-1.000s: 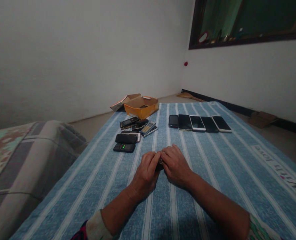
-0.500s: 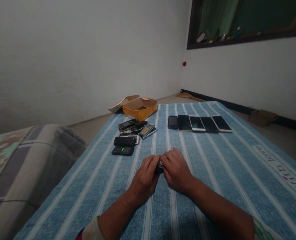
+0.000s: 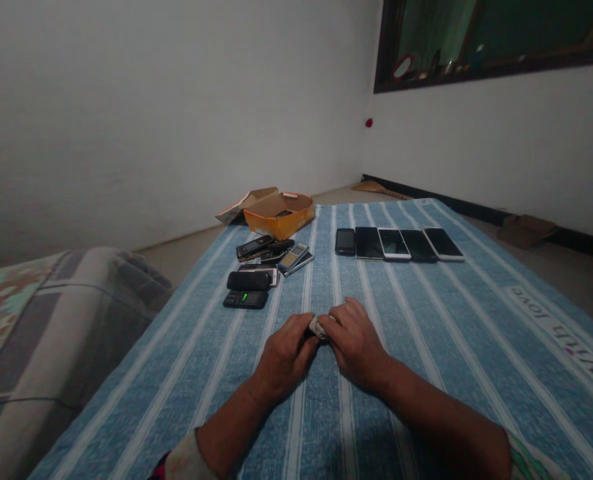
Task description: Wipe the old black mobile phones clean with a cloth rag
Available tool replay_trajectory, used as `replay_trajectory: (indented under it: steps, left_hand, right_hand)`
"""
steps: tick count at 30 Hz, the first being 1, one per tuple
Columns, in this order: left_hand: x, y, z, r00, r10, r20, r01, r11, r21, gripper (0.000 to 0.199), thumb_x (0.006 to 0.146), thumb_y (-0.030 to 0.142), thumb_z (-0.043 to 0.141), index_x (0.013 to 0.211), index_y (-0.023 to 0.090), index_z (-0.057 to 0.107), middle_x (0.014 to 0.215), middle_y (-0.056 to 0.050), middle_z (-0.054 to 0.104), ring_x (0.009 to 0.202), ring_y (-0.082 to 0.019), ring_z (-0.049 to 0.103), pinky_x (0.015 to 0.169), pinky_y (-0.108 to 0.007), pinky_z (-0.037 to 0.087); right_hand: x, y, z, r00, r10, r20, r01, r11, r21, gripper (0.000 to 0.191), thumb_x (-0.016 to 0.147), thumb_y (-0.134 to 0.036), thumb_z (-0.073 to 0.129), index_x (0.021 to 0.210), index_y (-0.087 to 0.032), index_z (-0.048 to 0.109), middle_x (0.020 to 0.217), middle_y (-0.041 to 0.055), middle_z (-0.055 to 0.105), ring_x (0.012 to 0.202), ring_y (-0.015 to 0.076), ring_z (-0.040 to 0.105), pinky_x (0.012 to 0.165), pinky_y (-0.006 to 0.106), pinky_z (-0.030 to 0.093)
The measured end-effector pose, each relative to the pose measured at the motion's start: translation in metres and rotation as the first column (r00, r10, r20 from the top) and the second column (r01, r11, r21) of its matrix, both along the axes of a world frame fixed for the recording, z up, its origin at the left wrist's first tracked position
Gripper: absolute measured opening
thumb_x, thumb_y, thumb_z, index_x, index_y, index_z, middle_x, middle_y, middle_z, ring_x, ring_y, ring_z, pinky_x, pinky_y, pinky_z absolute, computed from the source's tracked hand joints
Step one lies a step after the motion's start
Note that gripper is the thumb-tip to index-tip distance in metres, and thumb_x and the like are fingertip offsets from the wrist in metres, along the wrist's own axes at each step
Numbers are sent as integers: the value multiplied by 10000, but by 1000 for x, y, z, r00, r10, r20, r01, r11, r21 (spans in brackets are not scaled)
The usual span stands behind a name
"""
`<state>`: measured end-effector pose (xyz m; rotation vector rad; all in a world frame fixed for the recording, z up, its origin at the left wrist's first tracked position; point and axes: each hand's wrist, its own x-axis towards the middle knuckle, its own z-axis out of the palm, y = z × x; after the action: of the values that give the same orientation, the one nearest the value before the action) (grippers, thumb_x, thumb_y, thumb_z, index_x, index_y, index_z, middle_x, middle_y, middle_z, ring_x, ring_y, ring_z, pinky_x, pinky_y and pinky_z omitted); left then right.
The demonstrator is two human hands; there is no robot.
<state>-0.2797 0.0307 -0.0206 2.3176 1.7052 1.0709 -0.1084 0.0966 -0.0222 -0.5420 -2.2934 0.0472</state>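
Observation:
Between my two hands, above the striped cloth, is what looks like a small mobile phone (image 3: 319,327). Its pale silvery face shows, but most of it is covered by fingers. My left hand (image 3: 285,352) pinches its left end between thumb and fingers. On the other end, my right hand (image 3: 355,341) is closed, with the thumb across the pale face. Beyond my left hand lies a loose heap of older phones (image 3: 296,257), and a black keypad phone (image 3: 246,299) with a green mark on its screen is nearest to me.
Several touchscreen phones (image 3: 394,245) lie side by side in a row at the far right. An orange cardboard box (image 3: 279,220) stands open at the far end of the blue striped cloth (image 3: 426,333). Left of it is a blanket-covered surface (image 3: 76,320).
The held phone has turned in my hands: its dark side showed before, and now a pale face is up. My left hand has shifted slightly left.

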Motion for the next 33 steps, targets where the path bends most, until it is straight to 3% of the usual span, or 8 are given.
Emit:
replay_trajectory:
  steps: [4, 14, 20, 27, 33]
  left_hand:
    - [0, 2, 0, 1000, 23, 19, -23, 1000, 10, 159, 921, 237, 478, 1050, 195, 560, 838, -36, 629, 757, -177, 615, 699, -291, 532]
    - [-2, 26, -1, 998, 55, -21, -53, 994, 92, 130, 924, 198, 459, 985, 181, 573, 840, -47, 626, 790, -192, 612, 713, -308, 523]
    - [-4, 41, -1, 998, 59, -31, -56, 996, 75, 108, 901, 165, 477, 946, 181, 573, 863, -53, 616, 814, -201, 597, 730, -319, 518]
    - [-8, 72, -4, 992, 120, -41, -117, 991, 71, 119, 873, 136, 484, 926, 179, 581, 875, -58, 619, 849, -216, 603, 760, -349, 524]
    - [-11, 87, -5, 991, 131, -26, -128, 988, 85, 142, 867, 141, 472, 937, 180, 589, 881, -65, 632, 859, -219, 618, 770, -357, 530]
  right_hand:
    - [-2, 2, 0, 1000, 18, -21, -18, 1000, 1, 221, 923, -121, 413, 976, -168, 622, 837, 65, 541, 826, 215, 465, 945, 419, 386]
    - [-12, 22, -2, 998, -55, -17, 55, 997, 47, 254, 953, -152, 392, 983, -168, 644, 833, 73, 549, 828, 218, 447, 876, 391, 382]
    - [-13, 33, -2, 997, -83, -5, 84, 994, 69, 240, 939, -133, 410, 977, -152, 647, 856, 86, 567, 847, 222, 460, 915, 405, 363]
    - [-25, 63, -7, 994, -109, -23, 110, 992, 60, 218, 897, -113, 462, 1012, -171, 638, 904, 82, 591, 883, 231, 477, 948, 435, 347]
    - [-31, 75, -8, 998, -61, -21, 62, 997, 52, 243, 889, -106, 447, 1066, -154, 607, 961, 95, 596, 951, 236, 500, 1008, 473, 335]
